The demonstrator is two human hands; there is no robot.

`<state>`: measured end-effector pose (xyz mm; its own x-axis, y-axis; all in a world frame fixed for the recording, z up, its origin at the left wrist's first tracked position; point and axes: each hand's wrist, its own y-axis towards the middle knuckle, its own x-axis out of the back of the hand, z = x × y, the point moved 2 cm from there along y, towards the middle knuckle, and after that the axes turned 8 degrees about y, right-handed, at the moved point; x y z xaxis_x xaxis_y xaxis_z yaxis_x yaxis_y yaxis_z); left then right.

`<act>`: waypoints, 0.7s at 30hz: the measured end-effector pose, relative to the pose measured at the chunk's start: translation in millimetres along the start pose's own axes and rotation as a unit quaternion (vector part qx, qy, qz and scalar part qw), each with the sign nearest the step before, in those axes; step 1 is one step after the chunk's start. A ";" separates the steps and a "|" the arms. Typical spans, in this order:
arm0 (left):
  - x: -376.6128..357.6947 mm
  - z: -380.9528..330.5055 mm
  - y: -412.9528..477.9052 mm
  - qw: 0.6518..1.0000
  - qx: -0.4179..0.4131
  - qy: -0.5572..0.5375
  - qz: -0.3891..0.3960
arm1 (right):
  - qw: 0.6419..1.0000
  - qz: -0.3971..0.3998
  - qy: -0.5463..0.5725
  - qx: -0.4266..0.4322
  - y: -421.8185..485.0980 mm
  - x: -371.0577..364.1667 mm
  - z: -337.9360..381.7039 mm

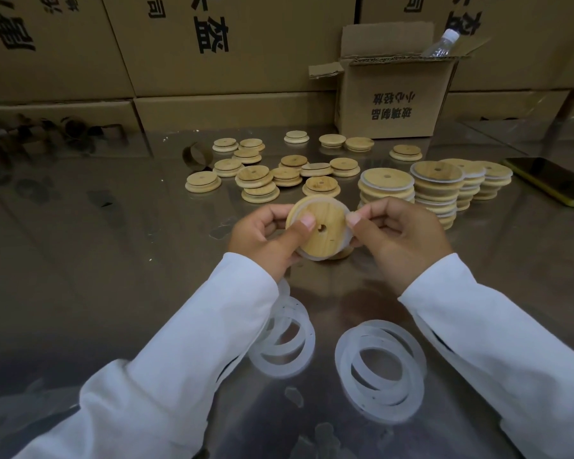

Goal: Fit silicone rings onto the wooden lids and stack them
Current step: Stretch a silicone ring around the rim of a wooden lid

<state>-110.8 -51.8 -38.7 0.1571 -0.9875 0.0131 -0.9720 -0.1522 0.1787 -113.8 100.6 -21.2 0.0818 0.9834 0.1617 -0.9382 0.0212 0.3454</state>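
1. The left grip is clamped on the round pale wooden lid with a centre hole, thumb flat on its face. It holds the lid clear of the shiny steel surface. The right grip is pinched on the translucent white silicone ring at the lid's edge nearest it.
2. The ring looks stretched round the rim. If the pinch lets go before it seats, it could spring back off or sit twisted (a twisted ring would probably tilt the stack).
3. Too hard a pull from the right grip might slide the lid out from under the left thumb and drop it.
4. Just beyond the right grip stand stacks of ringed wooden lids. A careless reach could topple them.
5. Beyond both grips lie loose bare wooden lids. Nearer the person, under the wrists, lie spare white rings, which a sleeve may drag.
6. Well outside the right grip is a dark phone in a yellow case, with an open cardboard box farther back. Neither blocks the work.
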 end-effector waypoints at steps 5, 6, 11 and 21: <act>-0.8 0.3 2.1 0.994 0.039 -0.099 0.004 | 0.999 -0.031 -0.011 0.005 -4.4 -5.9 -4.4; -1.8 0.2 2.2 0.993 0.049 -0.107 0.021 | 0.999 -0.041 -0.013 0.009 -4.2 -5.2 -4.4; -5.0 3.4 -0.2 0.996 0.068 -0.015 0.057 | 0.995 -0.008 -0.083 0.061 -7.7 -5.8 -0.3; -3.1 -0.9 -2.0 0.995 0.008 0.062 0.076 | 0.993 -0.006 -0.110 0.033 -2.5 0.4 1.3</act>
<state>-109.2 -48.4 -38.2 0.0275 -0.9867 0.1603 -0.9887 -0.0032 0.1499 -111.0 100.8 -20.8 0.1707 0.9198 0.3533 -0.9131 0.0129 0.4076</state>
